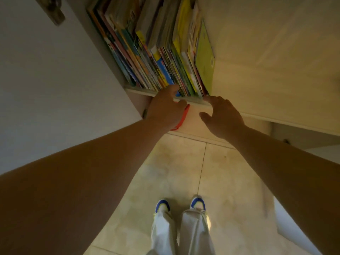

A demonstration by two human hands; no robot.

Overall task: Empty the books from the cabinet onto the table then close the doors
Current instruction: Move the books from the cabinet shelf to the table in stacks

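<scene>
- Books (156,52): a tight row of thin, colourful volumes stands upright on the cabinet shelf (193,101), filling it from the left wall to the right wall. None has come out; the table is not in view.
- Green book (205,57): the last volume at the right end of the row, its flat cover facing the right wall of the cabinet.
- Left hand (166,107): reaches to the front edge of the shelf near the middle of the row. The fingers curve toward the lower spines of the blue and yellow books; whether they already pinch one cannot be told.
- Right hand (222,115): poised at the front edge near the right end of the row, fingers spread and relaxed, holding nothing; one fingertip touches or nearly touches the shelf lip.
- Left door (55,70): stands open beside the left arm, its handle (55,11) showing near the top.
- Step in hand, judged: taking the first batch of books.
- Advice: clamp a modest bundle between both palms, one hand at each side, and draw it straight forward over the front edge.
- Caution: thin, glossy covers probably slide on one another, so squeeze firmly and support the bundle from beneath once clear.
- Caution: the books left behind may topple into the gap; take from the right end so the remainder leans against the left wall.
</scene>
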